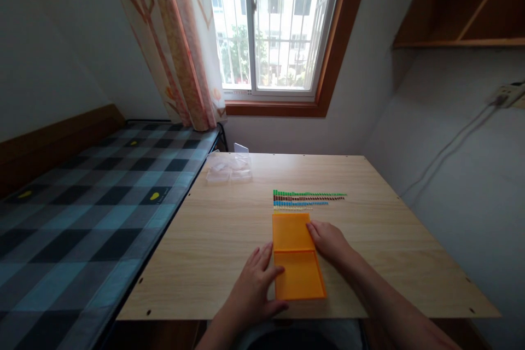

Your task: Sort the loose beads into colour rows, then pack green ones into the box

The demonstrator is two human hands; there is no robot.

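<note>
An orange plastic case (293, 232), opened flat into two square halves, lies on the wooden table in front of me. At its near left side is my left hand (255, 285), gripping the corner. One finger reaches over the near half's rim, the thumb sits by the front edge, and other fingers lie along the left side. My right hand (330, 240) holds the right edge of the far half, fingers closed at the rim. Just beyond the case, small pieces lie in rows: green (287, 193), dark brown (287, 198), blue (287, 203) and pale yellow (287, 208).
Clear plastic boxes (229, 168), some with raised lids, stand at the table's back left. A bed with a checked cover (94, 191) borders the wooden table (197, 262) on the left. A cable (445, 147) hangs along the right wall beneath a shelf (463, 11).
</note>
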